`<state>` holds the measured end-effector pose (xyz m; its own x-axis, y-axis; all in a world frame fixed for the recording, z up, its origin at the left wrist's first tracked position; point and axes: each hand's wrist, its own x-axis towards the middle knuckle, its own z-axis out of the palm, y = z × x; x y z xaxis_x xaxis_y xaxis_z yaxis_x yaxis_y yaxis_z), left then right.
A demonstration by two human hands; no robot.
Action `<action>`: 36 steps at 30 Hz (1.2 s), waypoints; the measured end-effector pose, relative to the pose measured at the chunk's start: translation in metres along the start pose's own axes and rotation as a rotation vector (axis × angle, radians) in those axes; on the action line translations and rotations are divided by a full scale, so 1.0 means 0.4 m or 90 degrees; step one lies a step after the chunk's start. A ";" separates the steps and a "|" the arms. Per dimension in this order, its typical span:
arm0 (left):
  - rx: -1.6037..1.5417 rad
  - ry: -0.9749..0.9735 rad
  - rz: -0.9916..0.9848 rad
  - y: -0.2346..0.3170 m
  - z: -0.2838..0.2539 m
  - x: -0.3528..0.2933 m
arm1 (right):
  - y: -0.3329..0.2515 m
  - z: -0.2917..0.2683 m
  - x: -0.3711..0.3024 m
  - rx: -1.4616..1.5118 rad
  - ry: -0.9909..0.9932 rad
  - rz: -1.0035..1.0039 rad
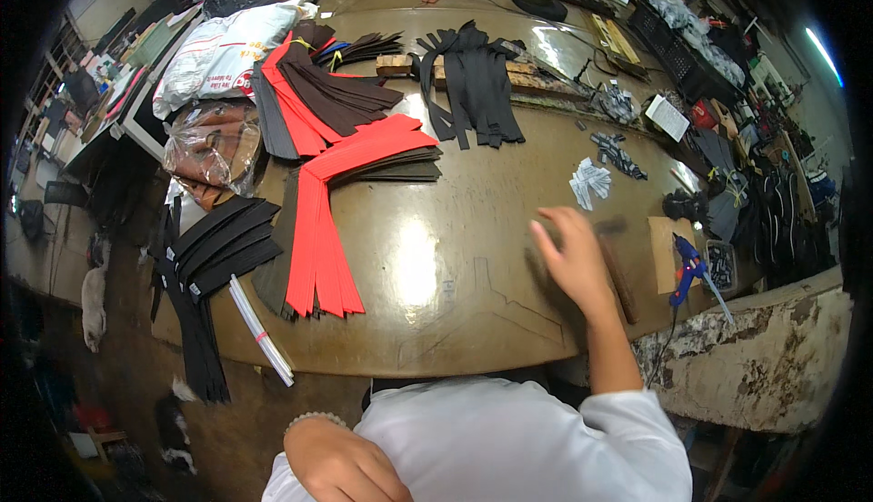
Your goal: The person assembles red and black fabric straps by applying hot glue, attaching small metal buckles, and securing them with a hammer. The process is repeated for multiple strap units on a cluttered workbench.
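Note:
My right hand (575, 256) hovers over the brown tabletop (473, 202), thumb and fingers apart, nothing in it. Just to its right lies a hammer (620, 275) with a long wooden handle. Beyond my fingertips is a small pile of white strips (590, 183), and a dark patterned bunch of small pieces (620, 156) sits behind that. My left hand (344, 467), with a beaded bracelet at the wrist, rests low against my white shirt. Its fingertips run out of the picture at the lower edge, so its grip is hidden.
Red strips (318, 229) and black strips (223, 243) fan out on the left, beside a bundle of white sticks (261, 329). More black strips (477, 84) lie at the back. A blue glue gun (688, 270) with a cord stands at the right edge. Animals lie on the floor at left.

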<state>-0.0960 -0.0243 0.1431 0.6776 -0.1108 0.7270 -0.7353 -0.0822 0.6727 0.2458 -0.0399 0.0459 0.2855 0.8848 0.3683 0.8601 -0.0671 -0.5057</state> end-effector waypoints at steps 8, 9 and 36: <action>0.056 0.092 0.110 0.065 0.005 -0.020 | -0.022 0.327 0.327 0.087 0.049 -0.052; -0.044 0.140 0.160 0.068 0.008 -0.017 | -0.017 0.351 0.346 0.064 0.072 -0.044; 0.056 0.663 -0.730 -0.377 0.020 -0.094 | -0.168 0.081 -0.210 0.844 -0.355 0.404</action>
<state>-0.0108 -0.0155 0.0132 0.5412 0.7609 -0.3581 0.1929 0.3021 0.9336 0.1502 -0.0946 0.0235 -0.0012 0.9428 -0.3334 -0.3890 -0.3075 -0.8684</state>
